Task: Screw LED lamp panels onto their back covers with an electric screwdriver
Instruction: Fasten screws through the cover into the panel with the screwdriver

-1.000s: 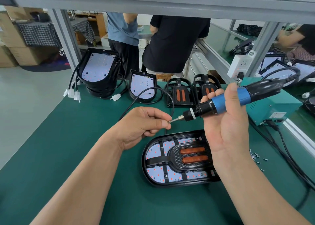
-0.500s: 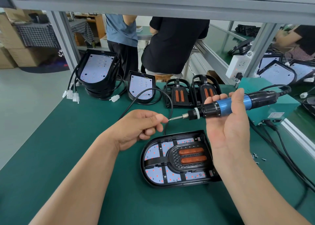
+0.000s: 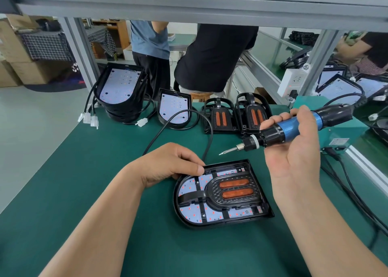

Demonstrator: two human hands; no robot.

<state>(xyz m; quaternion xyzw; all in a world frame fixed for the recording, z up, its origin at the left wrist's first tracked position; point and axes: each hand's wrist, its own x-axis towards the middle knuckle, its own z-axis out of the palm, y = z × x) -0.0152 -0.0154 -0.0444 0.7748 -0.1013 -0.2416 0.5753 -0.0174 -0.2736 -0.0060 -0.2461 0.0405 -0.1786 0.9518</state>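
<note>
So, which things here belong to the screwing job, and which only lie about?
In use:
- lamp panel
- screwdriver
- left hand
- right hand

Lying about:
- stacked panels
- black frames
- white connectors
- power strip

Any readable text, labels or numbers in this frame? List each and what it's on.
No text is readable.
White label on the teal power unit: print too small and blurred.
Electric screwdriver in the right hand: no marking visible.
Lamp assembly under the left hand: no lettering visible.
</note>
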